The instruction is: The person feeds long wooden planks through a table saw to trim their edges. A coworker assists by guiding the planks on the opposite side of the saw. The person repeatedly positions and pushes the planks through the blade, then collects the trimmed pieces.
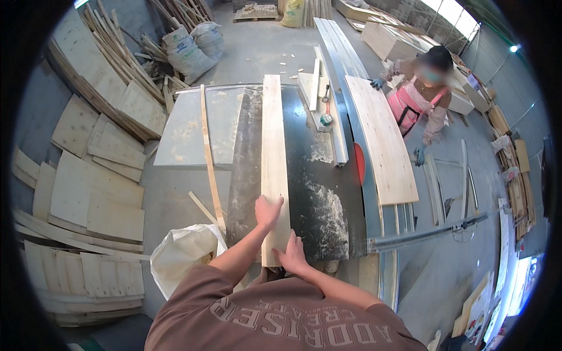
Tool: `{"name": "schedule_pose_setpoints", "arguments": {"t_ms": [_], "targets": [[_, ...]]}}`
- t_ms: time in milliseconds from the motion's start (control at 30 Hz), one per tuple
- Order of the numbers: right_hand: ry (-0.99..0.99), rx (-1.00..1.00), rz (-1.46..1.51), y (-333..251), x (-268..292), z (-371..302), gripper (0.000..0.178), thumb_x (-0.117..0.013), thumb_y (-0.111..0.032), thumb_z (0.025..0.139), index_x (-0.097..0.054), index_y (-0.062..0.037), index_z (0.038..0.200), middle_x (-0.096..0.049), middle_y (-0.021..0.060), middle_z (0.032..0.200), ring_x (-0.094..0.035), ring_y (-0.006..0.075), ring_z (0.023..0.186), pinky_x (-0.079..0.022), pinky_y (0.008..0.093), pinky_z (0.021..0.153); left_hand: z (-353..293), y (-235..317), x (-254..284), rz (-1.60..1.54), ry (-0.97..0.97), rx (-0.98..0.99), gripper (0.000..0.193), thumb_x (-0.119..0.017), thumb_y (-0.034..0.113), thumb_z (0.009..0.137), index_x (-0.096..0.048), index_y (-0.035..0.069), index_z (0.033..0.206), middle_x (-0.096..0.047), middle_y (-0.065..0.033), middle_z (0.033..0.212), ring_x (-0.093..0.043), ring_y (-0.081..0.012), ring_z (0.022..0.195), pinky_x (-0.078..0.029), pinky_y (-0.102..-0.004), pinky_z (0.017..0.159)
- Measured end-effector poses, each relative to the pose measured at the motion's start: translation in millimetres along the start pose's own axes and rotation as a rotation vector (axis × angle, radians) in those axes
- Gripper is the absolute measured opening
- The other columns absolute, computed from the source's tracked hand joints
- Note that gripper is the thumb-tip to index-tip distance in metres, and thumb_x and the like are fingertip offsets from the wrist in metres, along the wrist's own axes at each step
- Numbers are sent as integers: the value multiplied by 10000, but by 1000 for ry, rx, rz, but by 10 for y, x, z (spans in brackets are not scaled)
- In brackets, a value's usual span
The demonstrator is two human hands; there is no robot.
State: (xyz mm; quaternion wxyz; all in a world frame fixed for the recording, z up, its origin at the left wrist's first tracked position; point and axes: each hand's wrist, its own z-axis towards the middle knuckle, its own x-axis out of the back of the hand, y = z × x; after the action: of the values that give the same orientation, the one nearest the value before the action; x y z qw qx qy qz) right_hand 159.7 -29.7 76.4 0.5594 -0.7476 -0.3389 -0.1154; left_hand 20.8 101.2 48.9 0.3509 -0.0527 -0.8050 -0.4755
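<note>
A long, narrow wooden board lies lengthwise in front of me on a dark machine table, its near end close to my body. My left hand rests on the board with its fingers curled around it. Nearer to me, my right hand grips the board's right edge by the near end. What lies under the board is hidden. On the right, a co-worker in a pink apron and gloves has one gloved hand on the far end of a wide wooden panel; the other glove hangs beside it.
A red disc-shaped guard stands between table and panel. A hand tool lies by the metal fence. On the left are a thin strip, a white sack and stacked sheets. A metal rail juts right.
</note>
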Motion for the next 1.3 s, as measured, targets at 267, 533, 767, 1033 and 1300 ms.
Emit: {"name": "schedule_pose_setpoints", "arguments": {"t_ms": [267,533,767,1033,1300], "targets": [[-135,22,-73,401,-118,-282,1419,-920,-461,674,30,144,1537,-279,369,1500,-351,512,1396,-348,513,1170,-780,-111,-211,313,34,-207,1196,-847,433,740,-144,-50,1579,-350,-256,1539,-422,-453,1350,-402,-529,1103],[-103,200,-282,594,-126,-674,1491,-968,-464,553,-24,170,1518,-332,373,1472,-524,510,1251,-511,528,1011,-1054,-216,-362,331,31,-153,1182,-855,343,718,-137,-51,1571,-401,-257,1494,-530,-441,1264,-495,-511,1024],[-150,219,-235,948,-257,-793,1484,-981,-380,553,7,108,1547,-297,347,1517,-487,495,1310,-504,485,1040,-1257,-305,-343,323,11,-159,1154,-856,340,712,-167,-40,1556,-452,-254,1444,-568,-432,1224,-503,-514,1011],[-171,258,-140,1086,-277,-972,1534,-981,-348,561,101,83,1559,-226,350,1589,-489,485,1326,-495,463,1051,-1411,-455,-379,282,49,-192,1136,-862,336,712,-197,-55,1546,-457,-250,1456,-578,-429,1222,-501,-504,1024],[-256,129,-92,1146,-250,-1033,1528,-977,-321,580,127,61,1564,-305,373,1546,-558,492,1250,-506,478,1028,-1518,-403,-339,283,7,-163,1130,-860,361,721,-206,-58,1541,-460,-249,1461,-573,-426,1245,-499,-496,1029]]}}
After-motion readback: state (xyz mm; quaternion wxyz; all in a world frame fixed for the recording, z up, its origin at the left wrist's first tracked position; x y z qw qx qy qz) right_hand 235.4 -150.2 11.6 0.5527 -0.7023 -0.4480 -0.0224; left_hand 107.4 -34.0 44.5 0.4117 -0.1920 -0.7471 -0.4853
